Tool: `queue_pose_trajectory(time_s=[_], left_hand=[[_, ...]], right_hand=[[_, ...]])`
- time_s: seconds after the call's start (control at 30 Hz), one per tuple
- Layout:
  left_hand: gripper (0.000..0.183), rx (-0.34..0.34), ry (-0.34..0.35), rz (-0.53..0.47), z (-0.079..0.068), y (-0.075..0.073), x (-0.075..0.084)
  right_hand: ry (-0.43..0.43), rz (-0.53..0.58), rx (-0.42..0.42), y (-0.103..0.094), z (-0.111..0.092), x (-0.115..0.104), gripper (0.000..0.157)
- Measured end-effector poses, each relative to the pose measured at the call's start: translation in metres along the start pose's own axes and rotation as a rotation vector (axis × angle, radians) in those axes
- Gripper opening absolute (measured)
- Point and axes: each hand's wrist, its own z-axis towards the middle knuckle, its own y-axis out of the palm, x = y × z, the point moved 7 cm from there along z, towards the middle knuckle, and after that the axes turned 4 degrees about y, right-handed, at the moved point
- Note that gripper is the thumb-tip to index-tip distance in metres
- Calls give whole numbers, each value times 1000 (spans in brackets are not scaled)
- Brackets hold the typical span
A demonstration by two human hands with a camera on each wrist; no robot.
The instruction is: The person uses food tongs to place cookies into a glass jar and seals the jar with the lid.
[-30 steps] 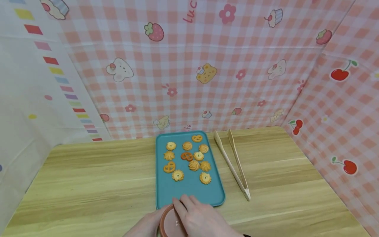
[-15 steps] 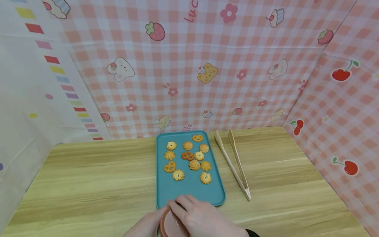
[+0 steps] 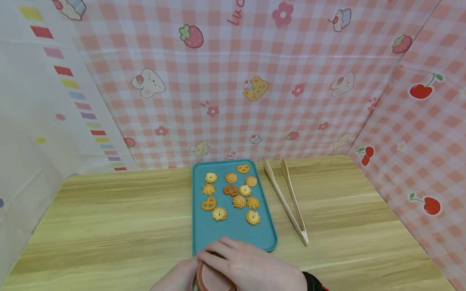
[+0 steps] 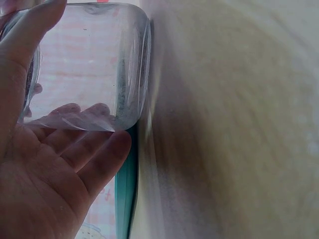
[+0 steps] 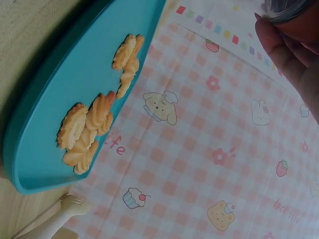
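Note:
A clear, see-through jar point(image 4: 79, 64) with a brown round lid point(image 3: 215, 278) stands at the near edge of the head view, close in front of the tray. My left hand point(image 3: 179, 275) grips the jar from its left side; in the left wrist view the thumb lies along one side and the fingers reach round the other. Nothing shows inside the jar's visible part. Over the top, my right hand point(image 3: 255, 264) holds the lid, its fingers bent over the far rim. In the right wrist view, its fingers point(image 5: 281, 52) curl at the lid's edge.
Beyond the jar lies a teal tray point(image 3: 229, 236) bearing several cookies point(image 3: 239, 201) and pretzels point(image 3: 209, 204). Wooden tongs point(image 3: 287, 204) rest spread on the wooden table point(image 3: 120, 226), right of the tray. A pink checked cloth point(image 3: 225, 72) hangs behind.
My right hand has turned counterclockwise over the lid, its fingertips shifting left toward my left hand. More of the dark right sleeve shows. The left hand stays about the jar.

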Motion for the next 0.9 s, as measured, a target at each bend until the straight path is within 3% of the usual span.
queue_pose_trajectory(time_s=[0.2, 0.37, 0.57, 0.73, 0.9], left_hand=[[62, 9, 5, 86, 0, -2, 1], [61, 8, -2, -1, 1, 0, 2], [66, -1, 30, -151, 2, 4, 5], [69, -15, -2, -225, 2, 7, 3], [71, -14, -13, -208, 1, 6, 2]], right_hand=[[-8, 9, -8, 0, 0, -1, 58], [21, -3, 9, -2, -2, 1, 67], [137, -140, 128, -10, -4, 1, 87], [213, -185, 152, -11, -4, -1, 80], [231, -194, 124, -7, -2, -2, 63]])
